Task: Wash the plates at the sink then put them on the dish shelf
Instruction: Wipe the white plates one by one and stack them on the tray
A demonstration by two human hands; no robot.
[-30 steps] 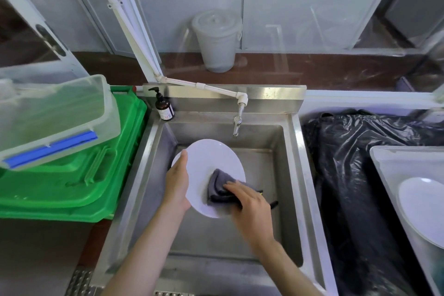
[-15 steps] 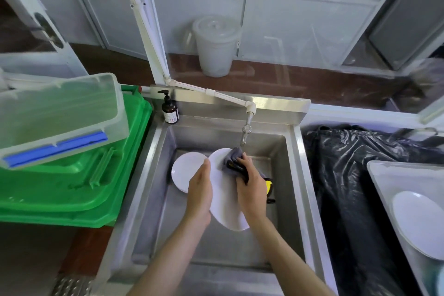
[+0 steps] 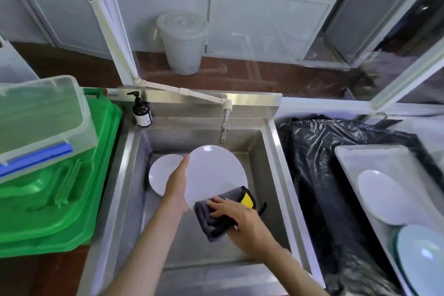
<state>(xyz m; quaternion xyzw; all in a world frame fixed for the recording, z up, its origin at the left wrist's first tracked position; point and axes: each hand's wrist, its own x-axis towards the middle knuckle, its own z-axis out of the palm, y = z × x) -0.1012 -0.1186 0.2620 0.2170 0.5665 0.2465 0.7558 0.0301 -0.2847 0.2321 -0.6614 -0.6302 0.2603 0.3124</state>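
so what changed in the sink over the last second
The right hand slid the grey cloth from the plate's top edge under the tap down to its near edge. The left hand keeps its grip on the held plate, now turned face-up. The second plate on the sink floor stayed put.

We are holding a white plate point(image 3: 213, 170) by its edge in our left hand point(image 3: 176, 187), while our right hand point(image 3: 236, 215) is pressing a grey cloth point(image 3: 216, 221) against its lower rim.

Steel sink point(image 3: 276, 163), glossy plate point(image 3: 216, 170)
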